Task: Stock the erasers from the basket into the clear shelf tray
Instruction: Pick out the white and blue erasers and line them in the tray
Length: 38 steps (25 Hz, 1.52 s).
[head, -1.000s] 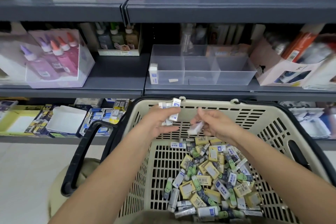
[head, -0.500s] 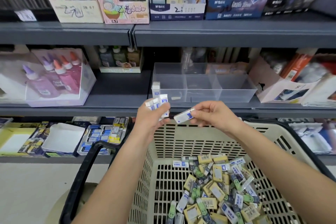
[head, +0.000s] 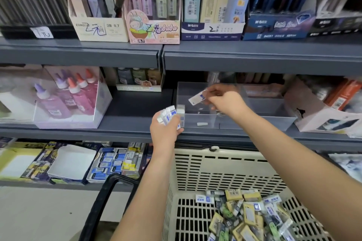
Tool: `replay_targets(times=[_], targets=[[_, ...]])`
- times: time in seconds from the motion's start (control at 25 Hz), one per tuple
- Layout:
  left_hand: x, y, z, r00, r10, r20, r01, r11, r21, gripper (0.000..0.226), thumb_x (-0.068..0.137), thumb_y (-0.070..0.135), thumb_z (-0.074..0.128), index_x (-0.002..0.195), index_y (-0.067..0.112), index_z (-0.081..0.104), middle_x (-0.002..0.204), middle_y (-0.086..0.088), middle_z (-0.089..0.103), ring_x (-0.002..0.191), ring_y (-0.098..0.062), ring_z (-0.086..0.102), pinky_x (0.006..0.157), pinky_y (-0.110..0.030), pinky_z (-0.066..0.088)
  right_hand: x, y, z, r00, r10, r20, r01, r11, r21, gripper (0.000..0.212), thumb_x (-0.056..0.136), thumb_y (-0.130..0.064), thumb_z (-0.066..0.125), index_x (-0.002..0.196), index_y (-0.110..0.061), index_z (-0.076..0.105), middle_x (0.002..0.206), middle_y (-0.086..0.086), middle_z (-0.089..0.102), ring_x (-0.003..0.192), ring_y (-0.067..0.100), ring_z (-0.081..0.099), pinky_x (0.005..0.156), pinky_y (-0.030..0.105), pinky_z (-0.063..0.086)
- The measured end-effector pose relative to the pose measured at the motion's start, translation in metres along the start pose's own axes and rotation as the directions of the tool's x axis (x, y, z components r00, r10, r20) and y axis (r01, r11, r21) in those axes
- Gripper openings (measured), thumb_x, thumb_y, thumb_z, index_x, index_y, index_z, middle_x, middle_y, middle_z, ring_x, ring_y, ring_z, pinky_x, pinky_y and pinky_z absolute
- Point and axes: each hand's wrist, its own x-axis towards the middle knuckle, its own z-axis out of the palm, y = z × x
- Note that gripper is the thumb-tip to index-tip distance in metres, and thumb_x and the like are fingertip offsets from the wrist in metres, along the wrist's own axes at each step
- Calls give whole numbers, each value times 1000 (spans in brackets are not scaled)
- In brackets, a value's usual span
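Right hand (head: 225, 101) pinching one eraser (head: 196, 99) over the left compartment of the tray (head: 250, 122), left hand (head: 166, 130) gripping a stack (head: 168, 115) beside its front corner, basket (head: 225, 170) below: a high release may land the eraser askew, and the fanned stack may slip.

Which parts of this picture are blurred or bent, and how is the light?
Head view: the right hand and the eraser it pinches are motion-blurred; the erasers in the left hand look sharper. Head view: the shelf edge bows slightly from the wide lens, and the right margin is soft. Light is even, without hard shadows.
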Motion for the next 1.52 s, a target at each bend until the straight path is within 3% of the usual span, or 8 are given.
replay_targets(times=[0.24,0.4,0.52,0.68,0.96,1.28,1.36,1.52], targets=[[4,2,-1,999,34,-10,-33,999,38,29,83,6,67,89,30,52,87,1,62,60,-3,65,61,-24,57,23,-4,10,997,21,73,-4,976,-220,21,87,-6,58,89,-26,64,84,3,68,73,18,67,70,34,57],[2,2,0,999,45,13,-46,997,65,31,83,7,67,87,33,50,87,3,61,59,3,65,60,-22,57,28,-8,11,983,60,174,11,926,-377,29,75,-9,73,101,-17,65,82,-1,67,70,12,66,66,24,53],[2,3,-2,999,41,21,-43,997,62,31,83,7,67,88,33,50,89,2,62,63,-2,65,59,-21,56,29,-13,12,983,66,173,7,921,-391,4,83,-25,66,85,-24,63,66,-5,70,56,7,65,59,22,53],[3,3,-4,999,33,32,-35,997,62,30,83,8,68,89,32,51,90,2,63,64,-3,65,59,-21,56,34,-21,17,989,27,145,29,929,-369,14,82,-30,67,69,-25,63,76,0,73,68,10,69,72,27,57],[4,1,-6,997,33,74,-34,999,11,26,84,9,68,89,30,54,84,3,65,64,2,66,58,-19,55,34,-21,50,964,45,262,95,860,-501,12,87,-23,60,87,-17,70,78,1,72,60,3,59,65,22,44],[6,3,-7,992,-91,86,99,990,-97,15,87,6,60,92,20,60,90,-3,66,75,-10,66,61,-22,56,29,-17,48,981,-35,191,122,876,-467,16,89,-18,54,92,-20,69,95,-2,71,88,15,65,77,23,47],[4,4,-8,990,-100,99,110,989,-103,14,87,5,61,97,14,61,90,-4,67,76,-11,66,61,-24,57,20,-20,43,987,-91,133,127,948,-291,13,88,-20,57,82,-23,68,86,-3,72,82,13,67,76,25,50],[1,6,-7,984,-89,157,98,994,-51,22,87,6,63,108,8,60,93,-6,69,78,-12,68,62,-24,57,-3,-21,36,917,-106,385,195,960,-200,9,90,-25,57,85,-25,64,70,-11,66,55,-7,59,53,13,48]])
